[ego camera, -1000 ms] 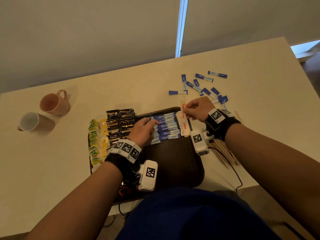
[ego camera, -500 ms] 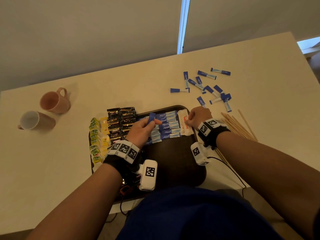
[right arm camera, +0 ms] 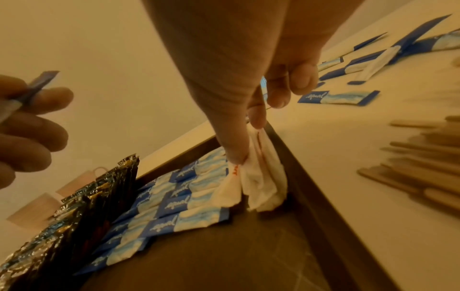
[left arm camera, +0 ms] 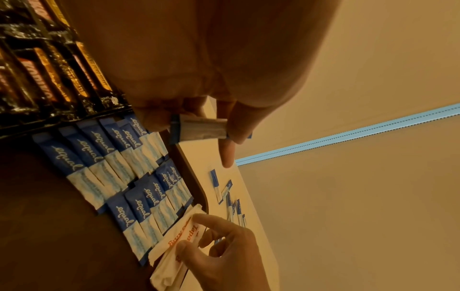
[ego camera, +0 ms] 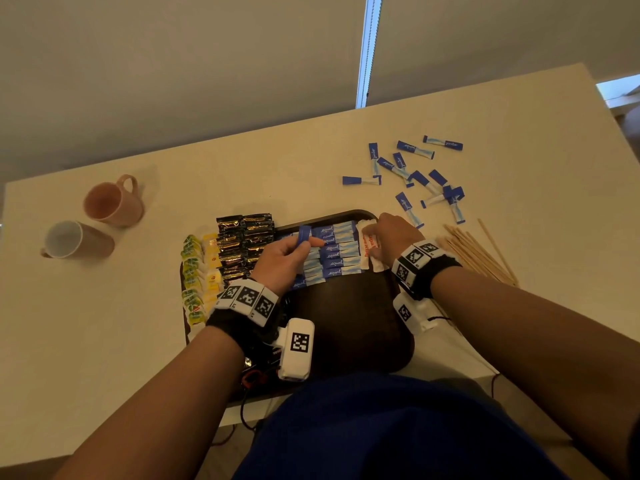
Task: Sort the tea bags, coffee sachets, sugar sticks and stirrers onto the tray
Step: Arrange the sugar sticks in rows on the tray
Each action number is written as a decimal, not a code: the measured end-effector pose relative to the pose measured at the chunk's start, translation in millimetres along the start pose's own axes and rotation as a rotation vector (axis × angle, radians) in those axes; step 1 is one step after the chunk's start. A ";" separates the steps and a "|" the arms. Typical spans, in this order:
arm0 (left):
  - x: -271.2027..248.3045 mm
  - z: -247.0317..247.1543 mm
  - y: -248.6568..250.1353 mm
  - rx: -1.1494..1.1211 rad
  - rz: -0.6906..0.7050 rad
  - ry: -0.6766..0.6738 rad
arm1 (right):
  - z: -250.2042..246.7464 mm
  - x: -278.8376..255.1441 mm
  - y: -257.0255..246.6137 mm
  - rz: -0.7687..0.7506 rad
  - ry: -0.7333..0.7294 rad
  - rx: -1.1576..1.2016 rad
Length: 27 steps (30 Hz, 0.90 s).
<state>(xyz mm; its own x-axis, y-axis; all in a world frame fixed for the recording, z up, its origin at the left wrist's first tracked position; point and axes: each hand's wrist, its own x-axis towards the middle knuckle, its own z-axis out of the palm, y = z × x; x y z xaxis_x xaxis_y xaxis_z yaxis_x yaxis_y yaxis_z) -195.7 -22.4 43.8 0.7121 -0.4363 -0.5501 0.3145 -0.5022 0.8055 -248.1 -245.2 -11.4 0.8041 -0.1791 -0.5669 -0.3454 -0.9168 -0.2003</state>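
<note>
since a second ago the right hand (ego camera: 394, 233) has come down onto the tray (ego camera: 346, 317), pinching white sachets (ego camera: 367, 249) at frame centre; the left hand (ego camera: 284, 261) is holding a blue sugar stick (ego camera: 304, 233) raised.

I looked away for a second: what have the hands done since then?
The right hand carried its white sachets down onto the tray, beside the blue sugar sticks, and still pinches them. The left hand lifted its blue stick slightly. The loose sticks, stirrers and mugs stayed put.

Blue sugar sticks (ego camera: 334, 252) rowed on brown tray (ego camera: 349, 317), others scattered (ego camera: 420, 174)
</note>
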 end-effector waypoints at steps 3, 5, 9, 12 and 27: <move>-3.1 -1.9 -0.7 -0.037 -0.014 0.019 | -0.9 -2.2 -3.1 -0.022 0.030 0.032; -3.8 -1.8 -0.9 -0.113 -0.044 0.037 | -3.1 -5.3 -8.2 -0.062 0.086 0.084; -4.7 -1.0 -1.0 -0.281 -0.085 0.125 | -13.9 -20.0 -31.2 -0.250 0.179 0.414; -8.5 -2.2 1.3 -0.410 -0.104 0.152 | -19.0 -29.9 -47.8 -0.338 0.081 0.694; -15.4 -17.6 -16.0 -0.280 -0.084 0.173 | -18.5 -36.5 -59.0 -0.145 -0.083 1.179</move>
<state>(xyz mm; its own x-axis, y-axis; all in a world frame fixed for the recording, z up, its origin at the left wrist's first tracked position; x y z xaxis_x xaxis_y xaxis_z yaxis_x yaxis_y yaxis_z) -200.7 5.5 43.2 0.7648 -0.2564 -0.5910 0.5200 -0.2960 0.8013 -248.1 -191.2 35.9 0.8536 -0.0370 -0.5195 -0.5205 -0.0252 -0.8535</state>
